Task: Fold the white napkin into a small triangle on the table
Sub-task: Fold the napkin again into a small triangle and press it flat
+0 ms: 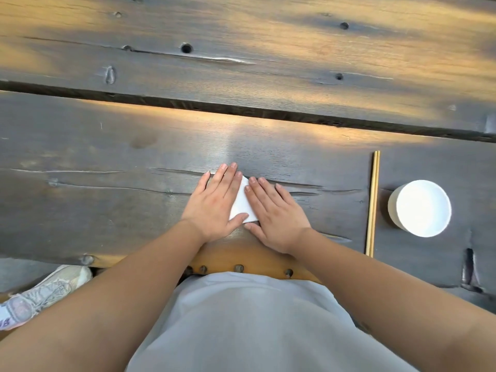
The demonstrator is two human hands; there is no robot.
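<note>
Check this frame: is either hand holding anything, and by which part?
Nothing is gripped. The left hand and right hand lie flat on the white napkin, pressing its two sides onto the table; only its middle strip shows.

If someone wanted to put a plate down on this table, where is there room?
Bare dark wooden table lies left of the left hand, and beyond both hands up to the gap between the planks. It is crowded to the right of the right hand, where the wooden chopsticks and round white bowl sit.
</note>
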